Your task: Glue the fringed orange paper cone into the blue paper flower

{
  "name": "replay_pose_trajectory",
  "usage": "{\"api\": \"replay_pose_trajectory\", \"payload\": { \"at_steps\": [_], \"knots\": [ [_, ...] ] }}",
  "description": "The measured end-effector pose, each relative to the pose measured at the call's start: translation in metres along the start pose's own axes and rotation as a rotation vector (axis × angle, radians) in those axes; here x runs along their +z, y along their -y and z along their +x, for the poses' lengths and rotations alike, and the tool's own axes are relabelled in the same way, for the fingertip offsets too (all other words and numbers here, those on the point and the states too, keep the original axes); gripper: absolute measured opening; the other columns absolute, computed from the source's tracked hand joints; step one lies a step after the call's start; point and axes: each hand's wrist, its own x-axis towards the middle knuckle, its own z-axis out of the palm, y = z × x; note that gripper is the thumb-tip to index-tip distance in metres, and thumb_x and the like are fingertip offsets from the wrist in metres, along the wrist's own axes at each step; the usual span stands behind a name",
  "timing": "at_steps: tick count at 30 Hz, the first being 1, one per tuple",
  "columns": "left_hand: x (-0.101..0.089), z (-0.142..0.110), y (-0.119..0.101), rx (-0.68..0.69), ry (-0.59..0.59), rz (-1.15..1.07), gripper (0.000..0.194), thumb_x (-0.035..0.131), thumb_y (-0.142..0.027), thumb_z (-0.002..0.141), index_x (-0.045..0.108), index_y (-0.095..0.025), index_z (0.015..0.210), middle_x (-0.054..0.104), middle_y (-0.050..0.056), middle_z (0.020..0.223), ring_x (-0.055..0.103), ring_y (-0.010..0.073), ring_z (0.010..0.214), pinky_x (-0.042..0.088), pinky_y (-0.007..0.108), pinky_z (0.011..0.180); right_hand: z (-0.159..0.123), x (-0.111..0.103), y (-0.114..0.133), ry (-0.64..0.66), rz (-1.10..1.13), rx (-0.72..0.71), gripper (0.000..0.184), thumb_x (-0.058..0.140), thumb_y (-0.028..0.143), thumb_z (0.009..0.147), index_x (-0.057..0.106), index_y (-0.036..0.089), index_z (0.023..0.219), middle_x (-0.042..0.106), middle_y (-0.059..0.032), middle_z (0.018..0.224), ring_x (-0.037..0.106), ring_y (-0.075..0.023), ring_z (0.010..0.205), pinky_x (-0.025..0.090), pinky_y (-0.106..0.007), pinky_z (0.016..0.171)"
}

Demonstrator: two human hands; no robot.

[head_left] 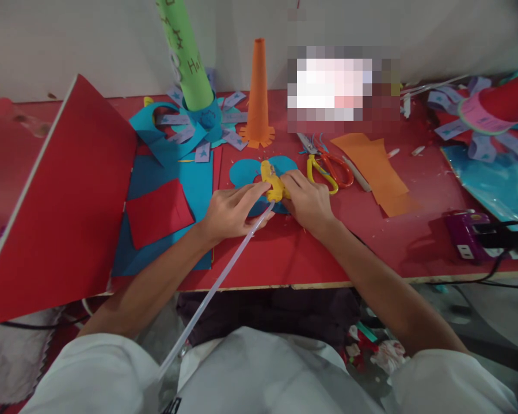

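Note:
A yellow hot glue gun [273,183] lies over the middle of a blue paper flower [244,171] with rounded petals. A long translucent glue stick [224,275] runs from the gun's back end toward my body. My right hand [309,202] is closed round the gun's handle on the right side. My left hand [234,211] is at the flower's left edge, fingers curved over a lower petal, fingertips against the side of the gun. The gun and hands partly hide the flower's centre and lower petals.
Scissors with yellow [323,175] and orange [340,169] handles lie beyond my right hand, beside orange paper [377,172]. An orange paper cone [258,95] and a green paper tube [190,63] stand behind. A red board [69,201] rises at left; a purple power socket [464,233] sits right.

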Motion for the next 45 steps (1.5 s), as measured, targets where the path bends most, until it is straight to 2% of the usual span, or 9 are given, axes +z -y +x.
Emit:
{"api": "replay_pose_trajectory", "payload": {
  "at_steps": [5,12,19,22,26,31,35,40,45],
  "knots": [
    [0.000,0.002,0.000,0.010,-0.007,0.009,0.043,0.063,-0.049,0.112,0.065,-0.017,0.141,0.088,0.011,0.117,0.083,0.0183,0.075,0.063,0.028,0.065,0.000,0.002,-0.001,0.003,-0.009,0.004,0.028,0.056,0.029,0.112,0.075,0.019,0.130,0.080,-0.0121,0.134,0.076,-0.0255,0.105,0.040,-0.036,0.065],
    [0.001,0.002,0.002,0.066,0.028,0.030,0.033,0.062,-0.041,0.112,0.072,-0.018,0.133,0.085,0.012,0.124,0.083,0.0184,0.083,0.064,0.028,0.067,0.001,0.002,-0.001,0.034,-0.017,-0.012,0.029,0.053,0.031,0.114,0.075,0.018,0.127,0.080,-0.0127,0.132,0.076,-0.0252,0.103,0.036,-0.037,0.064],
    [0.000,0.003,-0.002,0.069,0.167,0.149,0.040,0.055,-0.034,0.114,0.070,-0.028,0.151,0.080,0.011,0.127,0.080,0.0238,0.103,0.064,0.032,0.077,0.002,0.003,0.003,0.026,0.005,-0.002,0.030,0.051,0.032,0.115,0.074,0.018,0.128,0.079,-0.0125,0.129,0.075,-0.0245,0.103,0.036,-0.035,0.065],
    [-0.001,0.005,-0.004,0.079,0.138,0.173,0.044,0.056,-0.031,0.113,0.067,-0.029,0.156,0.079,0.012,0.135,0.078,0.0247,0.102,0.063,0.035,0.077,0.003,0.003,0.003,0.029,0.027,0.004,0.031,0.049,0.031,0.115,0.074,0.018,0.128,0.079,-0.0131,0.128,0.074,-0.0240,0.099,0.035,-0.035,0.065],
    [0.000,0.008,-0.004,0.128,0.105,0.190,0.048,0.057,-0.023,0.110,0.067,-0.034,0.156,0.079,0.010,0.143,0.078,0.0281,0.118,0.063,0.044,0.093,0.003,0.004,0.003,0.046,0.034,-0.006,0.033,0.046,0.030,0.116,0.075,0.018,0.127,0.079,-0.0128,0.126,0.074,-0.0234,0.097,0.034,-0.035,0.064],
    [0.003,0.010,-0.004,0.223,0.084,0.125,0.035,0.057,-0.021,0.113,0.072,-0.026,0.144,0.082,0.007,0.143,0.078,0.0262,0.130,0.062,0.046,0.106,0.002,0.005,0.006,0.051,0.019,0.000,0.029,0.046,0.024,0.114,0.074,0.019,0.120,0.079,-0.0114,0.125,0.073,-0.0216,0.093,0.031,-0.036,0.063],
    [0.003,0.011,-0.004,0.151,0.189,0.048,0.032,0.053,-0.023,0.120,0.072,-0.027,0.144,0.081,0.003,0.145,0.076,0.0230,0.138,0.059,0.046,0.116,0.002,0.005,0.007,0.035,0.031,-0.001,0.028,0.046,0.023,0.114,0.073,0.019,0.116,0.080,-0.0108,0.119,0.073,-0.0208,0.091,0.031,-0.035,0.063],
    [-0.006,0.020,-0.010,-0.054,0.428,-0.070,0.037,0.042,-0.039,0.124,0.072,-0.031,0.145,0.075,0.002,0.156,0.069,0.0245,0.150,0.054,0.053,0.126,0.003,0.006,0.007,0.026,0.041,0.004,0.030,0.044,0.025,0.116,0.074,0.019,0.115,0.081,-0.0108,0.120,0.073,-0.0196,0.090,0.031,-0.035,0.062],
    [-0.010,0.025,-0.011,-0.102,0.465,-0.148,0.040,0.039,-0.039,0.125,0.073,-0.031,0.143,0.071,0.003,0.160,0.065,0.0237,0.154,0.051,0.055,0.132,0.003,0.009,0.005,0.034,0.040,0.007,0.032,0.046,0.024,0.115,0.076,0.018,0.123,0.082,-0.0110,0.125,0.074,-0.0195,0.089,0.033,-0.036,0.062]
  ]
}}
